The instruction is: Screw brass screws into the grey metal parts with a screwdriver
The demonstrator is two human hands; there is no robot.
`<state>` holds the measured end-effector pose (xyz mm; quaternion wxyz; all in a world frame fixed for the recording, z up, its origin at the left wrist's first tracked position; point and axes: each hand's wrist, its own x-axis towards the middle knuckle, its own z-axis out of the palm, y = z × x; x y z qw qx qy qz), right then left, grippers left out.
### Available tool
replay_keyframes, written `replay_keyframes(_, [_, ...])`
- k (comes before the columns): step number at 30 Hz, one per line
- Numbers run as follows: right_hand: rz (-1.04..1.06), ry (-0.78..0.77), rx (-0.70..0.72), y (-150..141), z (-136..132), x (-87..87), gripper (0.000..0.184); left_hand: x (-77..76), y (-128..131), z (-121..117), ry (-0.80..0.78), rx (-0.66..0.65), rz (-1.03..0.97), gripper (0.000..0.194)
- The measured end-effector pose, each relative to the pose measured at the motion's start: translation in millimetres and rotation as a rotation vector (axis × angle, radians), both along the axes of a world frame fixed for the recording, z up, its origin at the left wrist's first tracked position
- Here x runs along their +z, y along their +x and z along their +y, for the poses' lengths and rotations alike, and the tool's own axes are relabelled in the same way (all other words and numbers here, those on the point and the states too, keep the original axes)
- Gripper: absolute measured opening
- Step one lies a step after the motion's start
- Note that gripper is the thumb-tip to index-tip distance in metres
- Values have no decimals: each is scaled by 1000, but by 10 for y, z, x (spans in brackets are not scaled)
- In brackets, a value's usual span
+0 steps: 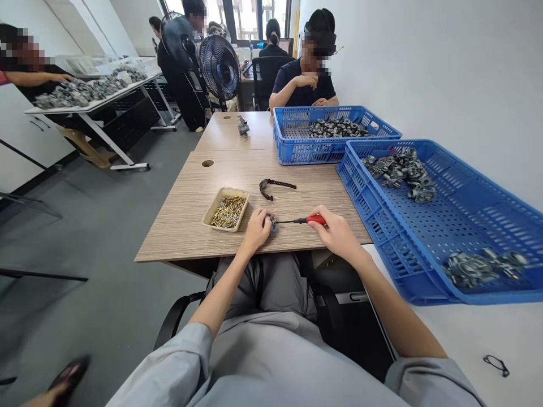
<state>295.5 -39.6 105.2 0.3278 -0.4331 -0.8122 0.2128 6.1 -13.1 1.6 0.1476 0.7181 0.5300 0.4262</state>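
Observation:
My left hand (257,230) grips a small grey metal part (272,225) at the front edge of the wood-grain table (199,237), and the fingers hide most of it. My right hand (335,233) holds a red-handled screwdriver (314,220) level, with its thin shaft reaching to that part. Just left of my left hand sits a small beige tray (225,209) full of brass screws. A black strap-like item (271,187) lies on the table beyond my hands.
To the right stand two blue plastic baskets (424,220) holding grey metal parts. A seated person faces me across the far table, near a metal part (243,126). Behind are a black fan (219,68) and a side table heaped with parts.

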Motion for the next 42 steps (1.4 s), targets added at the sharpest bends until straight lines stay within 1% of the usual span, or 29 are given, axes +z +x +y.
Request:
replay_keyframes(3, [12, 4, 35, 7, 8, -5, 7, -5, -1, 5, 0, 19, -3, 23])
replay_keyframes(5, [4, -6, 24, 6, 1, -3, 9, -8, -3, 7, -6, 20, -9, 23])
replay_keyframes(11, [-103, 0, -157, -44, -60, 32, 19, -4, -7, 6, -6, 2, -23, 23])
replay_keyframes(14, [-119, -2, -209, -60, -65, 51, 24, 4, -6, 6, -12, 0, -19, 24])
replay_keyframes(16, [-100, -25, -180, -48, -58, 61, 22, 5, -4, 6, -14, 4, -20, 24])
replay_keyframes(18, [-63, -70, -100, -20, -51, 71, 20, 2, -2, 8, -13, 9, -21, 24])
replay_keyframes(20, [-33, -115, -16, 8, -49, 79, 24, -3, -2, 10, -9, 9, -21, 24])
replay_keyframes(22, [-26, -129, 16, 21, -50, 83, 22, -6, -4, 11, 0, 7, -24, 24])
replay_keyframes(25, [-47, -93, -42, 7, -54, 80, 16, -1, -10, 8, 0, -2, -23, 25])
replay_keyframes(29, [-95, -59, -146, -29, -58, 75, 18, 6, -15, 7, -15, -10, -21, 25])
replay_keyframes(33, [-109, -53, -173, -37, -52, 65, 20, 4, -14, 9, -11, -5, -31, 26])
replay_keyframes(38, [-8, -67, -146, -31, -10, 27, 20, 16, -11, -5, -12, -12, -18, 26])
replay_keyframes(40, [84, -43, -173, -22, 11, 15, 22, 13, -12, -12, -11, -1, -6, 27])
replay_keyframes(42, [184, 10, -239, -5, 38, 4, 24, -1, -20, -8, 3, 39, -11, 26])
